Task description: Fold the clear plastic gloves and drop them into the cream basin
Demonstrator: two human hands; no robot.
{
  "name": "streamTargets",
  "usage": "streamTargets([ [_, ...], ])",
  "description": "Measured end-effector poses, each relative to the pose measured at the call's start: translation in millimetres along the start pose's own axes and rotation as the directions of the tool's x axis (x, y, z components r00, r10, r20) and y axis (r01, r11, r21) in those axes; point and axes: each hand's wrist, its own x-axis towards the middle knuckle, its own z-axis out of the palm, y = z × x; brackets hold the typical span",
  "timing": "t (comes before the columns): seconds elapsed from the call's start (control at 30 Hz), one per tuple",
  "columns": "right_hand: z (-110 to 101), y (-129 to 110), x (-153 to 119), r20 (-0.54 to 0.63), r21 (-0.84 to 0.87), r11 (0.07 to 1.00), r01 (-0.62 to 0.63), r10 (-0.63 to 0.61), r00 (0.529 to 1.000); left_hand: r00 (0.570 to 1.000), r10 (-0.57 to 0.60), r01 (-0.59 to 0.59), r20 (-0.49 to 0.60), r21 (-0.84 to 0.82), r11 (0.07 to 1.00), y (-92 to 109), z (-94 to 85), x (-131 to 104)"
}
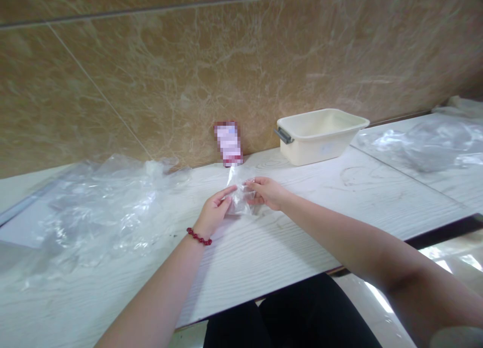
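Between my two hands, in the middle of the head view, is a small clear plastic bag [240, 201], crinkled and shiny. My left hand [215, 211], with a dark red bead bracelet on its wrist, pinches the bag's left side between thumb and fingers. From the right, my right hand [267, 193] has its thumb and bent fingers on the bag's other side. Whether anything lies inside the bag I cannot make out. Just behind it a phone-like thing [228, 143], blurred out, leans upright against the wall.
A cream plastic tub [320, 149] with a grey handle stands right of centre by the marbled wall [181, 76]. Heaped clear plastic bags [109, 212] spread over the left of the white table [271, 252]. More clear plastic [426, 142] lies at the far right. The table's front edge is near my legs.
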Motion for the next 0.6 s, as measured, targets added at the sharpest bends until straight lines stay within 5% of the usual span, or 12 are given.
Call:
streamTargets([
  [0.23,1.1,-2.4,-1.1,-0.076,0.013,1.0,-0.008,0.009,0.997,0.999,0.043,-0.044,0.021,0.047,0.998,-4.3,-1.9,3.1],
  [0.6,-8.5,-11.9,4.3,-0.195,-0.019,0.993,0.118,-0.119,0.974,0.997,-0.04,0.065,0.073,-0.396,0.916,-1.9,-5.4,7.5],
])
